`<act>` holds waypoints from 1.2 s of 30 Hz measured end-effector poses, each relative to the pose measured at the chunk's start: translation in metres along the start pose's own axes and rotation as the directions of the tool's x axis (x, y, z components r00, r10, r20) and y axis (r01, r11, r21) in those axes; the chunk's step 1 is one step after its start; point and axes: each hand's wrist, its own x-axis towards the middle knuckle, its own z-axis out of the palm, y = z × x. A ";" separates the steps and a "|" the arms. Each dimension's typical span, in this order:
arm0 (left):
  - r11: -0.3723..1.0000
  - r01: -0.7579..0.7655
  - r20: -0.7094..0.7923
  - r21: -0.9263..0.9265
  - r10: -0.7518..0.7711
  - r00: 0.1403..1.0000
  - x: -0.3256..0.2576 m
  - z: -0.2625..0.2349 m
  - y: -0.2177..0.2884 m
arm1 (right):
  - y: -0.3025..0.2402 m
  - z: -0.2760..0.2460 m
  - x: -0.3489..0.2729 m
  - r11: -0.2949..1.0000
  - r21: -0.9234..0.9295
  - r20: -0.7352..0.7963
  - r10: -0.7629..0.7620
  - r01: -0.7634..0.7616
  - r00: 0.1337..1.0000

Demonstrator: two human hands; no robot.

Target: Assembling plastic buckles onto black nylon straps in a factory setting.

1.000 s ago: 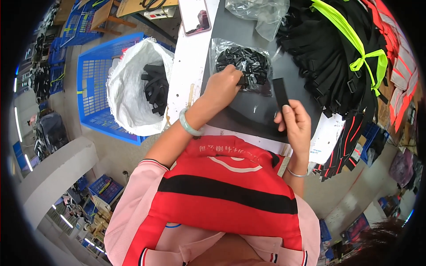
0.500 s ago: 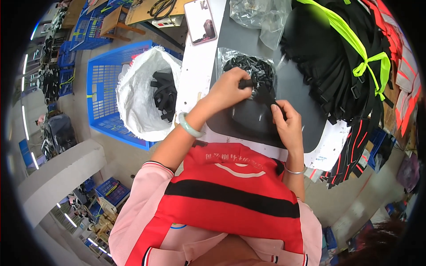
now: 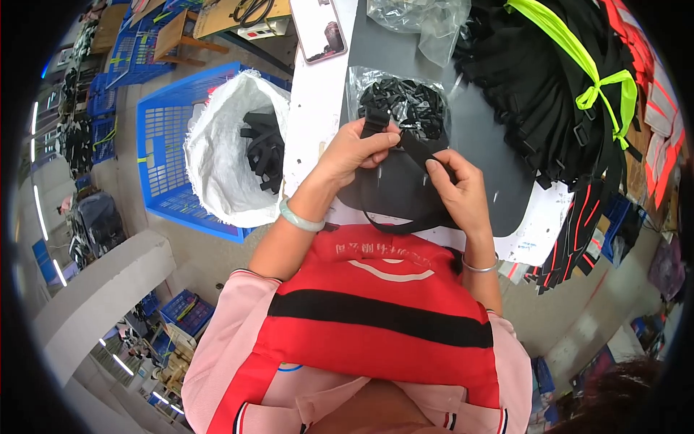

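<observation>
Between my two hands stretches a black webbing strap (image 3: 417,150), and its slack hangs in a loop down to my apron. My left hand (image 3: 350,156) is closed on the strap, thumb pressed along it; a folded black end, perhaps with a buckle (image 3: 375,119), stands up above the fingers. With thumb and fingers pinched, my right hand (image 3: 460,192) grips the strap further right. Just beyond them lies an open clear plastic bag (image 3: 353,88) full of small black plastic parts (image 3: 413,105). All this is over a dark grey mat (image 3: 499,206) on a white table.
On my left, a white woven sack (image 3: 210,163) holding black straps (image 3: 264,152) stands in a blue crate (image 3: 160,177). A phone (image 3: 318,29) lies at the far table edge. To the right is a bundle of black straps (image 3: 535,94) tied with a neon-yellow band (image 3: 589,90).
My left hand has turned and come slightly nearer and left, so the folded strap end now points up. A strap loop now hangs below my hands. My right hand has shifted slightly left.
</observation>
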 end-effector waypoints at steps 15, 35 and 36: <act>0.932 -0.143 -0.009 0.333 0.154 0.988 -0.016 0.019 -0.007 | -0.005 0.007 0.000 0.937 -0.332 0.049 -0.100 0.111 0.994; 0.912 -0.320 -0.063 0.256 0.346 0.936 -0.024 0.027 -0.033 | -0.002 0.017 -0.006 0.921 -0.247 -0.031 -0.318 0.301 0.948; 0.911 -0.322 -0.068 0.257 0.350 0.934 -0.025 0.026 -0.031 | -0.001 0.014 -0.006 0.920 -0.245 -0.026 -0.321 0.306 0.947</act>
